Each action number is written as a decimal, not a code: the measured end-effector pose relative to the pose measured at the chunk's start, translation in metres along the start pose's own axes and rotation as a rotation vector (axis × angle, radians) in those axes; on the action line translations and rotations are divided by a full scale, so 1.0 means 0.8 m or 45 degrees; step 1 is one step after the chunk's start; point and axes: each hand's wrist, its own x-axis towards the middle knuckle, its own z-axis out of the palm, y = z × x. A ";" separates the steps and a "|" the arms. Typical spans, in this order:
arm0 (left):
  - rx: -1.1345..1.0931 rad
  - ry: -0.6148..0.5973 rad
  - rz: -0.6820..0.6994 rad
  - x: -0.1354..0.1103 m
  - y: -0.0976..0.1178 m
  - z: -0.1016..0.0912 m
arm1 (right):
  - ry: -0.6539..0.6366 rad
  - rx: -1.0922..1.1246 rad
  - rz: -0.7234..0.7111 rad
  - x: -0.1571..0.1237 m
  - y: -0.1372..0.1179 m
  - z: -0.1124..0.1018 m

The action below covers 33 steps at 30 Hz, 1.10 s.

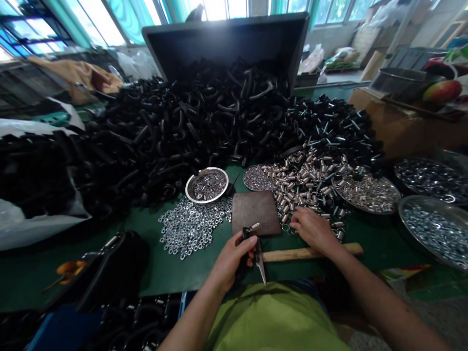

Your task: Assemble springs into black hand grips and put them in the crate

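Note:
My left hand (230,256) is closed around a black plastic part (245,234), from whose top a metal spring (254,226) sticks out. Just below it lies a hammer with a wooden handle (292,254) and a pointed metal head (261,265). A square dark metal plate (255,209) lies beyond that hand. My right hand (310,226) reaches to the near edge of a heap of springs (305,180), fingertips together beside some thin metal rings (285,227). Whatever those fingertips pinch is too small to make out.
Loose nuts (195,224) spread left of the plate, beside a round metal dish (189,190) of small parts. Black curved handles (204,117) heap up behind, spilling from a tipped grey bin (223,36). Trays of small parts (369,192) and nuts (438,234) stand at right.

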 end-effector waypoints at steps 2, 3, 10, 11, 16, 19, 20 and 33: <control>0.006 -0.001 -0.022 0.001 -0.001 0.003 | 0.033 0.184 -0.019 -0.001 -0.009 -0.009; 0.003 -0.008 -0.037 0.001 -0.001 0.006 | 0.025 0.352 -0.042 -0.002 -0.017 -0.014; -0.259 -0.079 -0.186 0.005 0.003 0.032 | -0.031 0.817 -0.219 -0.024 -0.103 -0.018; -0.284 -0.083 -0.202 0.005 0.003 0.033 | -0.013 0.755 -0.225 -0.024 -0.110 -0.014; -0.208 -0.037 -0.151 0.004 -0.004 0.035 | -0.027 0.588 -0.210 -0.021 -0.116 -0.002; -0.028 0.032 -0.013 0.000 -0.005 0.033 | -0.022 0.635 -0.199 -0.026 -0.115 -0.004; 0.033 0.046 0.023 -0.001 -0.004 0.032 | -0.028 0.683 -0.211 -0.027 -0.115 -0.006; -0.426 -0.102 -0.261 0.014 0.004 0.010 | 0.378 -0.339 0.259 0.136 0.057 -0.100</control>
